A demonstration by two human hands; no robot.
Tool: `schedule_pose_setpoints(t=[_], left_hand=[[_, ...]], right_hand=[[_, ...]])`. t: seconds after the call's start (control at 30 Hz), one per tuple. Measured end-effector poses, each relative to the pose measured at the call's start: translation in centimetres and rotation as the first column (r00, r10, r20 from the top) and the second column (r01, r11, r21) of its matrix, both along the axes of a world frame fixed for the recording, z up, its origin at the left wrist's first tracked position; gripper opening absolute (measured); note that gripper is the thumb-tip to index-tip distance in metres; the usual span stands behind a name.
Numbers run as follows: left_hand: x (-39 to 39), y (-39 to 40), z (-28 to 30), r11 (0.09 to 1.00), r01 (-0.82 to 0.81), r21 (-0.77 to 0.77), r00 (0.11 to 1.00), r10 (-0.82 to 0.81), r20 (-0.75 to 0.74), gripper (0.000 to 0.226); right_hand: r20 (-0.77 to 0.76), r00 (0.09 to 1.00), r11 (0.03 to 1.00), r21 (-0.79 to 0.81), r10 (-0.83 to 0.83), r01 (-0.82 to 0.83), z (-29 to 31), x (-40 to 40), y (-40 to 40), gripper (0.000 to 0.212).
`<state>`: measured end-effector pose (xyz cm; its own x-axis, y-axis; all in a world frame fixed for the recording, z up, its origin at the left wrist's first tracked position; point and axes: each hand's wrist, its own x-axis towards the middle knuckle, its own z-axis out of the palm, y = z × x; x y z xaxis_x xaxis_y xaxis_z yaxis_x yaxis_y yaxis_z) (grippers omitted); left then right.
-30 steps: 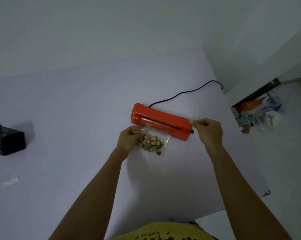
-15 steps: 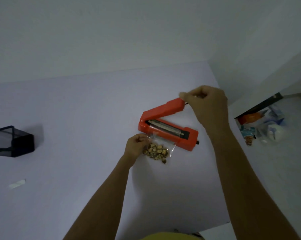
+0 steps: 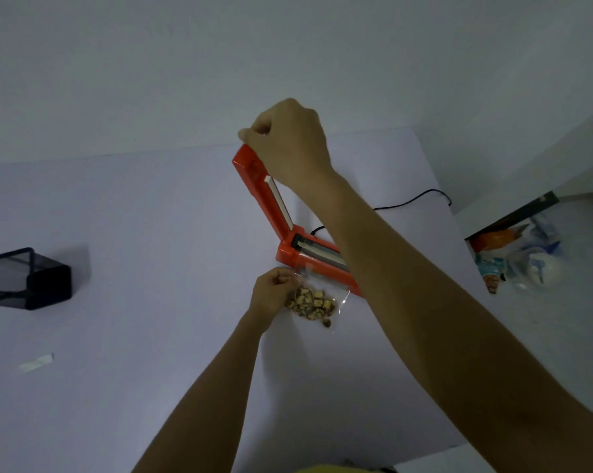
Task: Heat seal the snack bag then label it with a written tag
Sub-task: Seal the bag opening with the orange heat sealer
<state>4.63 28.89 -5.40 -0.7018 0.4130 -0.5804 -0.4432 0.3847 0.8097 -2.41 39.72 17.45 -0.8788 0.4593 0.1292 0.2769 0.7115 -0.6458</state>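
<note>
Two hands, sealer [image 3: 290, 254] open, bag [image 3: 314, 303] pinched

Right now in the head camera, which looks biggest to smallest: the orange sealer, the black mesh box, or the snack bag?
1. orange sealer, lid raised
2. black mesh box, partly cut off
3. snack bag

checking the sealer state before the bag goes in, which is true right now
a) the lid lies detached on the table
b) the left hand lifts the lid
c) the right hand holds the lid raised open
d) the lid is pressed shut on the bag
c: the right hand grips the free end of the orange sealer's lid, swung up steeply, while the left hand holds the snack bag beside the base.
</note>
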Motion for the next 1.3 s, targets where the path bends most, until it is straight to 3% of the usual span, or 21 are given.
schedule_pose_setpoints(t=[0.13, 0.2, 0.27, 0.43, 0.53, 0.6, 0.7, 0.8, 1.0, 1.13, 1.3], left_hand=[[-0.1, 0.2, 0.2, 1.000, 0.002, -0.001, 1.000, -0.002, 0.006, 0.012], [-0.2, 0.1, 0.4, 1.000, 0.010, -0.003, 1.000, -0.010, 0.003, 0.010], [-0.7, -0.2, 0.5, 0.999, 0.037, -0.026, 0.999, -0.037, -0.026, 0.011], [-2.9, -1.1, 0.9, 0.992, 0.057, -0.116, 0.976, -0.080, -0.204, 0.023], [-5.0, -0.7, 2.1, 0.995, 0.093, -0.024, 0.964, -0.096, -0.249, 0.049], [-6.3, -0.1, 2.9, 0.976, 0.217, 0.005, 0.945, -0.208, -0.253, 0.065], [-7.2, 1.0, 4.1, 0.912, 0.409, 0.014, 0.888, -0.394, -0.238, 0.067], [-8.0, 1.6, 4.4, 0.873, 0.488, -0.006, 0.861, -0.482, -0.162, 0.059], [-9.4, 1.9, 3.8, 0.786, 0.588, -0.191, 0.749, -0.619, -0.236, 0.068], [-9.8, 2.2, 3.8, 0.719, 0.641, -0.267, 0.655, -0.694, -0.299, 0.080], [-9.9, 2.2, 3.8, 0.708, 0.644, -0.290, 0.635, -0.706, -0.313, 0.072]], right_hand=[[-0.030, 0.999, 0.988, -0.151, 0.009, -0.013, -0.1, 2.3, 1.4, 0.020], [-0.008, 0.994, 0.962, -0.254, -0.106, 0.100, -1.6, 5.5, 2.9, 0.020], [0.112, 0.960, 0.902, -0.328, -0.258, 0.281, -4.8, 9.6, 4.4, 0.021], [0.502, 0.774, 0.653, -0.443, -0.387, 0.614, -13.6, 19.4, 4.1, 0.023], [0.575, 0.721, 0.526, -0.504, -0.386, 0.684, -16.7, 21.5, 3.0, 0.021], [0.594, 0.721, 0.384, -0.610, -0.357, 0.693, -17.7, 21.5, 2.4, 0.012], [0.555, 0.763, 0.212, -0.744, -0.331, 0.634, -18.3, 20.7, 1.6, 0.008], [0.522, 0.769, 0.235, -0.748, -0.370, 0.621, -18.3, 20.3, 1.3, 0.012], [0.492, 0.763, 0.337, -0.695, -0.420, 0.635, -17.9, 19.9, 1.1, 0.018], [0.401, 0.796, 0.488, -0.636, -0.453, 0.598, -16.9, 19.6, 1.2, 0.013], [0.358, 0.827, 0.639, -0.525, -0.433, 0.562, -15.8, 19.6, 1.7, 0.024]])
